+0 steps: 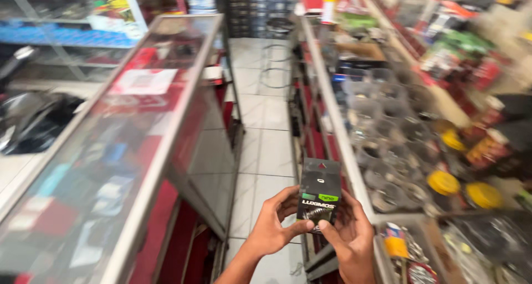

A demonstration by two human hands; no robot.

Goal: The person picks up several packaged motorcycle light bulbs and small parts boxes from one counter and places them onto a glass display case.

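A small dark blister pack [320,191] with a hang tab on top and a metallic bulb-like part showing at its bottom is held upright in front of me. My left hand [276,224] grips its lower left edge, thumb across the front. My right hand [350,235] holds its lower right side, fingers wrapped behind. Both hands hover over a narrow tiled aisle [266,151].
A long glass display counter [138,151] with red trim runs along the left. On the right, a shelf unit [388,151] carries several clear tubs of small parts, yellow lids and packaged goods. More shelving stands at the far end of the aisle.
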